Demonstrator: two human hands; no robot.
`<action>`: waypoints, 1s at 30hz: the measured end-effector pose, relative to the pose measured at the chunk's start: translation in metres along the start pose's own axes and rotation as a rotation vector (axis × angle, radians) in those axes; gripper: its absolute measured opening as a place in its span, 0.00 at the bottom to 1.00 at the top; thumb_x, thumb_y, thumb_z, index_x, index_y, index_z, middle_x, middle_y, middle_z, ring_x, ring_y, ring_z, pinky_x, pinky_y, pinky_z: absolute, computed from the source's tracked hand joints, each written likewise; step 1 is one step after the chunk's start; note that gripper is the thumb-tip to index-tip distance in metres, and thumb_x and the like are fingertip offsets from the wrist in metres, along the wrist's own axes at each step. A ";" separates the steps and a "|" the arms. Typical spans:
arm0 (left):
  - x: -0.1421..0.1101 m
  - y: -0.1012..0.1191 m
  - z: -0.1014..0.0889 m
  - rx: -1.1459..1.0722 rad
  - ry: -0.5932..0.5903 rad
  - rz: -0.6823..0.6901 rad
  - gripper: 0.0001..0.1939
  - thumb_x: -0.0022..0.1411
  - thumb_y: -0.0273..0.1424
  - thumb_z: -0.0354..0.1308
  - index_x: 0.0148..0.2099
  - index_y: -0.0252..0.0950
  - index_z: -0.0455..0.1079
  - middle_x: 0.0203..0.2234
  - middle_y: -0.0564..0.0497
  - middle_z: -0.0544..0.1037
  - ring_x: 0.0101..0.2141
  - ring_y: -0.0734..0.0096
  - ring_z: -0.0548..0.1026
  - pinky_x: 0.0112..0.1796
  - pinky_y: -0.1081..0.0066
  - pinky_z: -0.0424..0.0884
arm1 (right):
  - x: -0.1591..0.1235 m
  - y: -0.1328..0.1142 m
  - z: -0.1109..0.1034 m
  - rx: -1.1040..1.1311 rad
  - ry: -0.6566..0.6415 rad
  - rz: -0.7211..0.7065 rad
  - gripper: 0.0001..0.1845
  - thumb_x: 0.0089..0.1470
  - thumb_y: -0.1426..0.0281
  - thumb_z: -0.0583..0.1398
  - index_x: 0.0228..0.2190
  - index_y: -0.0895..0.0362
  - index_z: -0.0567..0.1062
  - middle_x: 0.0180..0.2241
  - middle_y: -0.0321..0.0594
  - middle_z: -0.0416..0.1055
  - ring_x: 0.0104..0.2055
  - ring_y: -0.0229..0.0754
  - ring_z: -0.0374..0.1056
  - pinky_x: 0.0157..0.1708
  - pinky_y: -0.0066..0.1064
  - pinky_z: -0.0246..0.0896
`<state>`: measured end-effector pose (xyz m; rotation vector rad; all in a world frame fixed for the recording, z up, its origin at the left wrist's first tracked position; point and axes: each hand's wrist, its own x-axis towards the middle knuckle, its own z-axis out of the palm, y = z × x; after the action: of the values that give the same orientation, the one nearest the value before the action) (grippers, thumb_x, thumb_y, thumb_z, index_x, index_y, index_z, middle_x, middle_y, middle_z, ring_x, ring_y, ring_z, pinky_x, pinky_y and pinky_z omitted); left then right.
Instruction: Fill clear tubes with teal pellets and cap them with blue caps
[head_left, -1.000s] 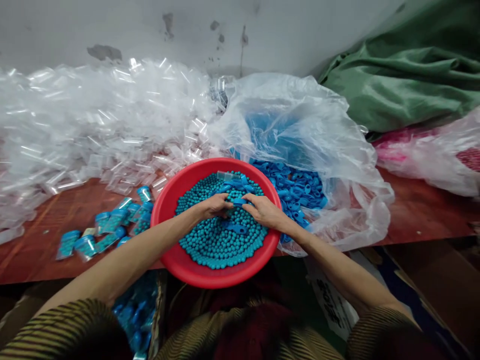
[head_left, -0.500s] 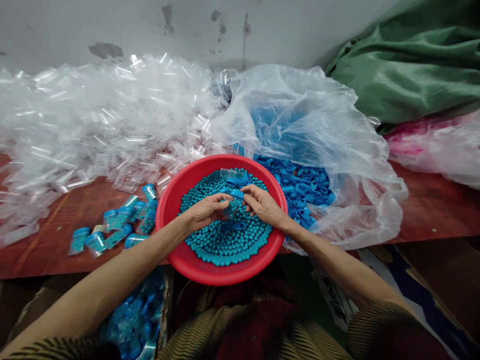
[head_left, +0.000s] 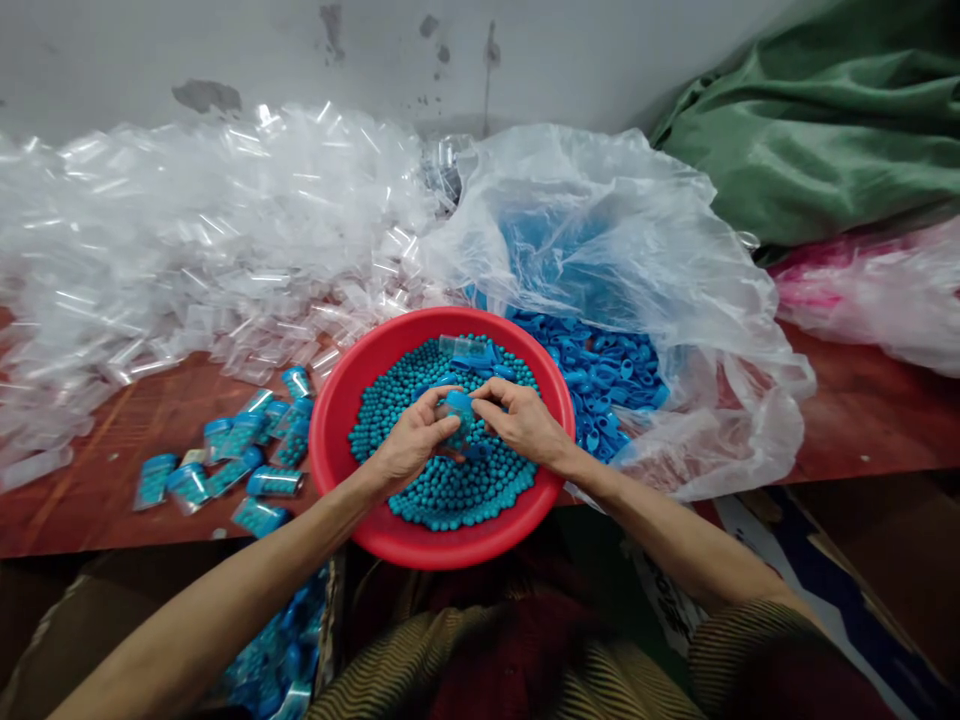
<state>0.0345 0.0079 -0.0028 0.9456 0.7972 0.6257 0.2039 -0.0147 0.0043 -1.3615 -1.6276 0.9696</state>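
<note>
**Left hand (head_left: 412, 440) holds a clear container (head_left: 455, 425) over the beads (head_left: 450, 500)**

From my end, the left hand is clamped around the container, which looks roughly upright, likely steadying it while the right hand (head_left: 521, 425) meets the blue cap (head_left: 458, 401). The right thumb and forefinger sit close together at the cap's right edge; I cannot tell whether they pinch it. The red basin (head_left: 328, 440) beneath would catch spills. Blue pieces (head_left: 615, 370) lie right, handy for that side; filled containers (head_left: 244, 435) sit left, nearer than the clear heap (head_left: 225, 240).
</note>
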 end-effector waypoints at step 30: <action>-0.020 -0.004 0.011 0.191 0.155 0.093 0.18 0.53 0.32 0.59 0.47 0.37 0.62 0.20 0.59 0.65 0.15 0.83 0.60 0.14 0.79 0.55 | -0.008 0.007 0.002 0.350 -0.238 0.154 0.09 0.48 0.65 0.58 0.29 0.58 0.74 0.21 0.32 0.67 0.18 0.31 0.61 0.19 0.24 0.60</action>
<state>0.0330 -0.0147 0.0037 1.1228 0.9684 0.7190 0.2057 -0.0215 -0.0039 -1.1757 -1.4460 1.4796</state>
